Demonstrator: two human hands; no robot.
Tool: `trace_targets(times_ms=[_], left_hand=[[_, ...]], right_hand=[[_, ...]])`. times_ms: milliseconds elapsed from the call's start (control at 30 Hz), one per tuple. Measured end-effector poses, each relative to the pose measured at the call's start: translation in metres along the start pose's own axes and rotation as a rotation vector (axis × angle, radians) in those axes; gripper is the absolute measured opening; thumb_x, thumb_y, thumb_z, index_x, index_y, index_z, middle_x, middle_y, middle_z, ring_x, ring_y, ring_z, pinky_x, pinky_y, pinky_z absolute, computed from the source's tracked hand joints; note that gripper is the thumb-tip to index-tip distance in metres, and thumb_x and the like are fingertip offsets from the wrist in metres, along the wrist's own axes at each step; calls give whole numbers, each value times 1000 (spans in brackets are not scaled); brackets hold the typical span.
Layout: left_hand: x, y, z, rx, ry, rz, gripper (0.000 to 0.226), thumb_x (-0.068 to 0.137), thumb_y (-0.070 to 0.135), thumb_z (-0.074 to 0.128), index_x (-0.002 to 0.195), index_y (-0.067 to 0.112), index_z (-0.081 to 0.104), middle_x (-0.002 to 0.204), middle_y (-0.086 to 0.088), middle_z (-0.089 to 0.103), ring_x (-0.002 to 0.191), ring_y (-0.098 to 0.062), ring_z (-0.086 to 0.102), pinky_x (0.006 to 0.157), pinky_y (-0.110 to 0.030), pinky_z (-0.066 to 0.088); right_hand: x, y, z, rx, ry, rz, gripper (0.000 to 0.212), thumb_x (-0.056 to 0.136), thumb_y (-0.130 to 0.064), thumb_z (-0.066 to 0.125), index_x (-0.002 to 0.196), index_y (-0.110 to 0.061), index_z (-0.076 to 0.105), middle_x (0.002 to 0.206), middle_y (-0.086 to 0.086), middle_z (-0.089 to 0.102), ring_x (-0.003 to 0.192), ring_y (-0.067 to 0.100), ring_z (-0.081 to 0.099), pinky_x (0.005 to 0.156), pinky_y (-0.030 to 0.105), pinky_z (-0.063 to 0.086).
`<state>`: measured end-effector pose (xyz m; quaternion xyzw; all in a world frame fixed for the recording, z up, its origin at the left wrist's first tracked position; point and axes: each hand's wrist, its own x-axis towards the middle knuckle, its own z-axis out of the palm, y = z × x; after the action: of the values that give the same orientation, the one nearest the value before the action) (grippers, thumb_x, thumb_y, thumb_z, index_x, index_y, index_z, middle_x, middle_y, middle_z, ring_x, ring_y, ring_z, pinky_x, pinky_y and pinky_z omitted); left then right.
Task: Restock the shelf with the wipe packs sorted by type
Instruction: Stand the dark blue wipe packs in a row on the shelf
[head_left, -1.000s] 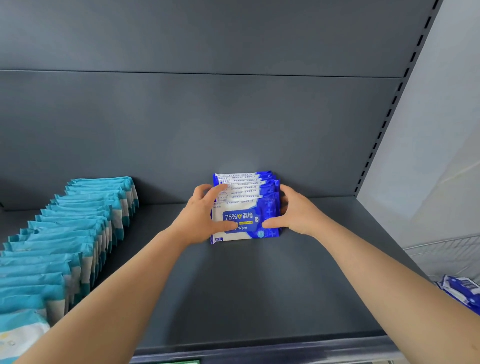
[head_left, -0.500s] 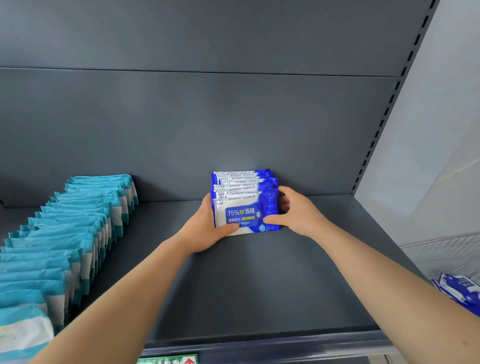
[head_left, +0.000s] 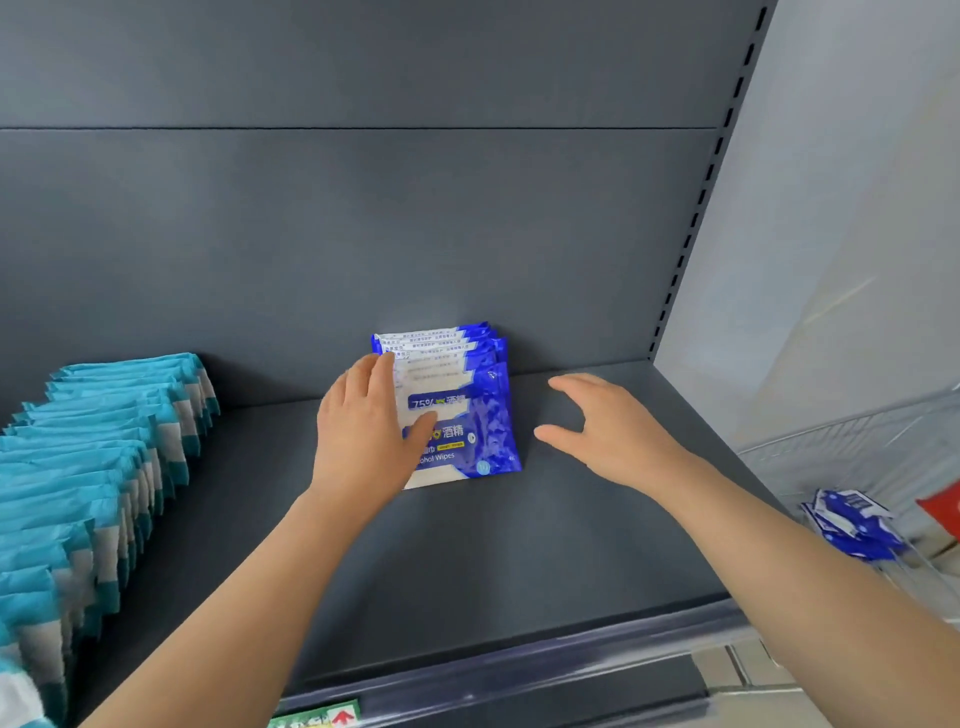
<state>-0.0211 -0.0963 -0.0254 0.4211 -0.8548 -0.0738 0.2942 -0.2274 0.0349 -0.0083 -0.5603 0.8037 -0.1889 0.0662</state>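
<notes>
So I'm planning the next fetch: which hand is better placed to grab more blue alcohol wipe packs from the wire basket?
Probably the right hand: it is open, clear of the shelved alcohol wipe packs, and on the side of the wire basket holding more. The left hand rests on the row.

**Glossy film on a matt shelf**

Blue alcohol wipe packs (head_left: 467, 415) show shiny, crinkled plastic film against the smooth, matt dark-grey shelf (head_left: 467, 561). Teal wipe packs (head_left: 104, 457) have a duller plastic wrap. The shelf's edge strip (head_left: 519, 667) is glossy plastic; the basket (head_left: 841, 452) is metal wire.
</notes>
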Motion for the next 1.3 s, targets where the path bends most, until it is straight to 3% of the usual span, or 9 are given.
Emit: trace_targets(times_ms=[133, 233, 433, 500, 633, 833, 933, 1067, 1300], left_hand=[[-12, 53, 14, 21, -15, 214, 43, 84, 33, 68, 121, 11, 63, 119, -8, 65, 105, -34, 61, 92, -43, 45], [-24, 106, 32, 6, -56, 342, 39, 82, 37, 60, 112, 13, 68, 105, -5, 70, 89, -32, 65, 82, -42, 50], [-46, 228, 74, -46, -52, 532, 32, 78, 31, 73, 104, 12, 72, 96, -6, 72, 86, -31, 67, 77, -42, 52], [-52, 275, 93, -84, -51, 574, 32, 80, 32, 69, 105, 12, 71, 96, -5, 73, 86, -31, 67, 79, -41, 52], [-65, 376, 136, -140, -96, 587, 35, 82, 37, 57, 105, 14, 71, 95, -4, 72, 86, -30, 66, 80, -40, 51], [-76, 492, 220, -184, -212, 582, 29, 84, 32, 68, 108, 15, 71, 97, -4, 72, 87, -31, 65, 79, -39, 48], [-68, 529, 271, -158, -317, 544, 35, 92, 38, 57, 121, 21, 65, 115, -2, 68, 104, -27, 61, 89, -39, 45], [-45, 563, 354, -108, -409, 508, 39, 95, 43, 49, 128, 25, 59, 124, 2, 63, 111, -22, 57, 93, -37, 45], [17, 608, 511, -46, -655, 393, 39, 97, 41, 45, 133, 26, 53, 125, 4, 61, 114, -19, 54, 96, -37, 45]], right_hand=[[-36, 25, -24, -93, 44, 5, 57, 96, -45, 48, 146, -22, 36, 153, -9, 32, 122, 15, 49, 102, 25, 33], [-66, 58, -41, -132, 92, 22, 54, 97, -43, 47, 145, -22, 38, 152, -8, 35, 131, 12, 42, 105, 25, 31], [-130, 155, -82, -157, 168, 77, 51, 95, -39, 52, 141, -18, 45, 146, -1, 46, 132, 16, 44, 108, 27, 31], [-153, 194, -100, -157, 174, 101, 50, 95, -37, 53, 140, -15, 47, 144, 2, 48, 132, 18, 44, 109, 29, 31], [-198, 283, -136, -159, 176, 187, 48, 95, -33, 54, 139, -14, 48, 142, 3, 50, 131, 19, 45, 106, 25, 31], [-236, 420, -165, -170, 129, 336, 43, 94, -35, 54, 133, -18, 54, 131, 3, 59, 118, 22, 55, 96, 33, 45], [-236, 486, -165, -185, 104, 382, 39, 94, -34, 53, 130, -20, 55, 127, 1, 62, 114, 21, 56, 93, 33, 45], [-215, 571, -152, -179, 57, 474, 41, 96, -36, 51, 133, -19, 53, 125, 3, 61, 113, 21, 56, 94, 34, 45], [-144, 716, -123, -88, -53, 590, 44, 99, -35, 46, 140, -20, 45, 139, 0, 52, 124, 18, 50, 99, 31, 41]])
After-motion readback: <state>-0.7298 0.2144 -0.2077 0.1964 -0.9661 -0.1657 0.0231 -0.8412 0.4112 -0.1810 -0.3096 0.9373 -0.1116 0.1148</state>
